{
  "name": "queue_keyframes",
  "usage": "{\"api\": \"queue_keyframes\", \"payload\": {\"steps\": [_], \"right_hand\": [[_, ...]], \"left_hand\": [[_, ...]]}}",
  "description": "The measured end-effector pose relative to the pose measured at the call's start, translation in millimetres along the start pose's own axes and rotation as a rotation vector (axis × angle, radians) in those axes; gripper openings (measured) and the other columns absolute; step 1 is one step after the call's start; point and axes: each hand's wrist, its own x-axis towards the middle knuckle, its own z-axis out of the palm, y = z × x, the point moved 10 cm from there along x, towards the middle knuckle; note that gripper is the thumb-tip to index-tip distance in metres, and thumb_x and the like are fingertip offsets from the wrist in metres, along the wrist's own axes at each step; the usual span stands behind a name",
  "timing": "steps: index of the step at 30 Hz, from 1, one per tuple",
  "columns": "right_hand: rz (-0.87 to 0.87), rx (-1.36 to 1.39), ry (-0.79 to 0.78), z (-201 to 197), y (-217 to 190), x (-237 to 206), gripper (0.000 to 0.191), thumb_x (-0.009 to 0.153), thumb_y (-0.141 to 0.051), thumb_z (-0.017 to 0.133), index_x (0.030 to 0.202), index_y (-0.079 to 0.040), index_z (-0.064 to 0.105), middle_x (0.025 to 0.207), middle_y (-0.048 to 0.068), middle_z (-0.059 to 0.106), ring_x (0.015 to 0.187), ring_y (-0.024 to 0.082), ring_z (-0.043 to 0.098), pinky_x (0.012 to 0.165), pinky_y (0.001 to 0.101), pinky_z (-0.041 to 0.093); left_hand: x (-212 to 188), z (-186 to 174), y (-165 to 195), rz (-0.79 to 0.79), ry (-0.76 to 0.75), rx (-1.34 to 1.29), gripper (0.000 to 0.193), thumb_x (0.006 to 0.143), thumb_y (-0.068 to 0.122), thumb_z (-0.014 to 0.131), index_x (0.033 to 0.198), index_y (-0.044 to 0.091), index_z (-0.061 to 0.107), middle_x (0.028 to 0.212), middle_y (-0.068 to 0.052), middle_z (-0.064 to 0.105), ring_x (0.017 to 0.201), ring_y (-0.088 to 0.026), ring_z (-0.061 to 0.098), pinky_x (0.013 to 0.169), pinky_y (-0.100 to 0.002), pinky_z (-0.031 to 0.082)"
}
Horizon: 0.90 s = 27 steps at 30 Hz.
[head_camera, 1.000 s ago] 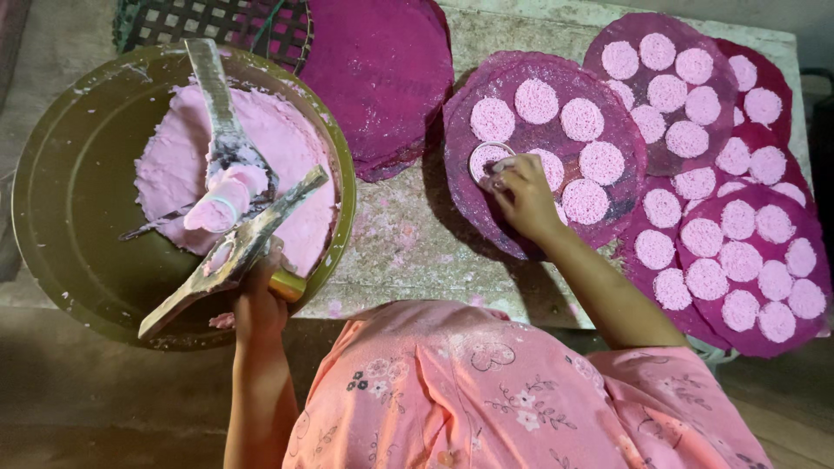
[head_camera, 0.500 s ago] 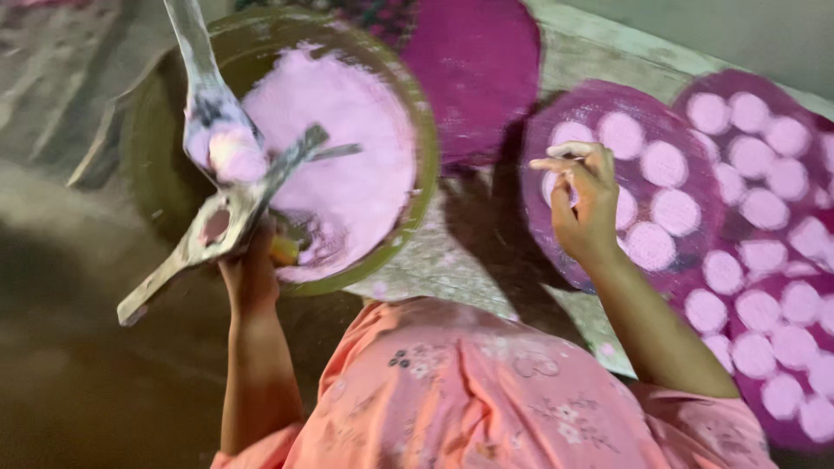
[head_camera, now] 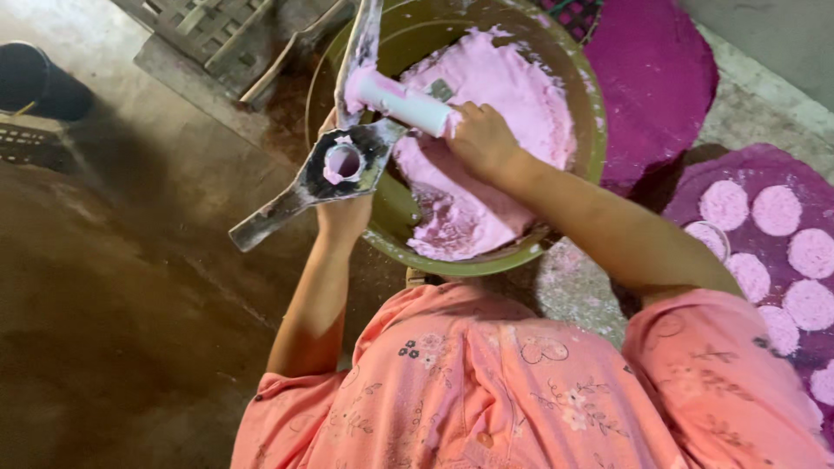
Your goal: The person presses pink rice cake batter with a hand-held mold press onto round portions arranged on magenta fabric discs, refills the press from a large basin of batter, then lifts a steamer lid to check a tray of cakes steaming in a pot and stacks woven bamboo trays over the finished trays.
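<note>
A green basin [head_camera: 584, 87] holds pink dough [head_camera: 512, 130]. Across its near rim lies a metal press frame [head_camera: 334, 169] with a round hole smeared pink. My left hand [head_camera: 343, 213] grips this frame from below. My right hand [head_camera: 478, 139] is closed on a white cylinder plunger [head_camera: 401, 102], smeared with pink dough, that lies just above the hole. A flat metal arm [head_camera: 363, 43] of the press runs up over the basin.
Purple round mats [head_camera: 747, 178] on the right carry several pale pink discs [head_camera: 776, 210]. Another purple mat [head_camera: 651, 78] lies behind the basin. A woven rack [head_camera: 204, 30] and a dark pot [head_camera: 39, 82] stand at the far left on the ground.
My right hand left the discs on the purple mat and came across to the basin, taking hold of the white plunger. The view swung left.
</note>
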Motion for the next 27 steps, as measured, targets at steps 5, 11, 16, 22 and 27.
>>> {"api": "queue_keyframes", "payload": {"steps": [5,11,16,22,27], "right_hand": [[0.09,-0.06,-0.431,-3.6,5.9,-7.5,0.018,0.089,-0.011,0.061,0.103,-0.002,0.068,0.089,0.011,0.069,0.073,0.031,0.07,0.062,0.0435,0.057],[-0.038,-0.232,-0.816,-26.7,-28.5,-45.3,0.05,0.093,-0.012,0.055,0.143,-0.018,0.056,0.093,0.011,0.069,0.059,0.027,0.072,0.046,0.0401,0.057],[-0.04,-0.252,-0.952,-16.1,-49.6,-71.4,0.067,0.088,-0.009,0.058,0.153,-0.01,0.044,0.092,0.013,0.068,0.059,0.026,0.072,0.048,0.0389,0.059],[0.308,0.133,-1.202,-3.4,-43.8,-124.8,0.067,0.084,-0.008,0.06,0.148,-0.027,0.049,0.088,0.015,0.072,0.077,0.034,0.072,0.07,0.0469,0.058],[0.373,0.626,-0.868,-36.9,-73.3,-120.3,0.053,0.089,-0.006,0.06,0.14,-0.02,0.057,0.088,0.013,0.075,0.072,0.026,0.074,0.069,0.0395,0.058]], "left_hand": [[-6.5,-19.3,-22.4,0.017,0.05,-0.03,0.047,0.098,0.0,0.069,0.141,0.001,0.05,0.116,-0.005,0.063,0.102,-0.014,0.061,0.092,-0.027,0.051],[-20.2,-13.0,-64.1,0.066,-0.061,0.334,0.018,0.095,0.004,0.071,0.112,0.003,0.064,0.106,-0.009,0.068,0.098,-0.023,0.064,0.088,-0.036,0.052],[-25.1,-16.6,-76.6,0.001,-0.05,0.199,0.013,0.096,0.004,0.069,0.108,0.003,0.065,0.102,-0.008,0.068,0.095,-0.023,0.066,0.085,-0.035,0.052],[-23.2,-13.5,-68.2,0.013,-0.066,0.214,0.013,0.095,0.003,0.071,0.106,0.003,0.065,0.102,-0.008,0.068,0.095,-0.022,0.065,0.085,-0.035,0.052],[-22.1,-16.4,-64.4,0.031,-0.038,0.089,0.015,0.098,0.002,0.067,0.113,0.002,0.064,0.109,-0.009,0.067,0.101,-0.022,0.065,0.09,-0.034,0.051]]}}
